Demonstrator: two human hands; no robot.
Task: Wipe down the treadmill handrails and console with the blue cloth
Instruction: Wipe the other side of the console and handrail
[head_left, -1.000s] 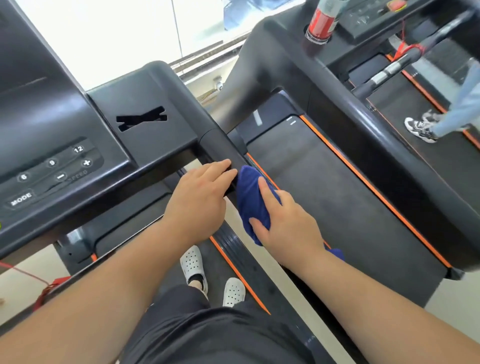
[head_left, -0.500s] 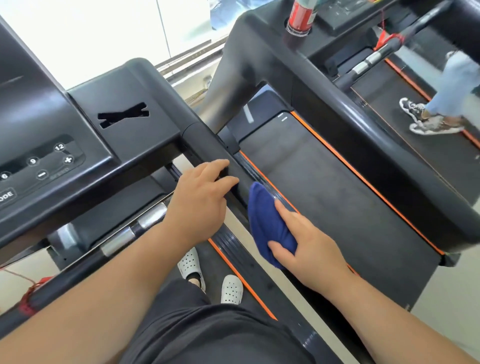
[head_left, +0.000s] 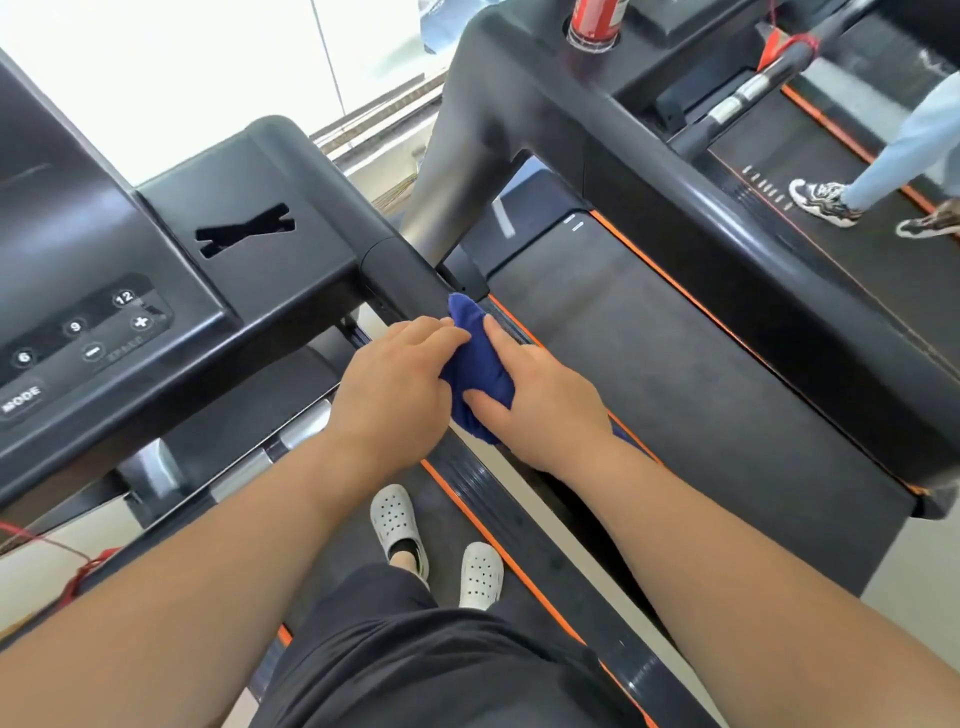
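The right hand (head_left: 540, 410), gripping the cloth (head_left: 475, 374), has slid back up the handrail (head_left: 405, 280) to meet the left hand (head_left: 389, 389), which rests flat. The rail wipe is probably still underway.

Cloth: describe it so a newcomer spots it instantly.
Start at the console and follow the right handrail toward the person. The cloth is bunched on that rail between the left hand and right hand, the only deep-blue thing among black parts.

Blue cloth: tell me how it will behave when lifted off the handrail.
Probably floppy: the blue cloth bunches and folds against the handrail under the right hand. Likely light: one hand holds it. Soft-looking fabric, so unlikely to slip.
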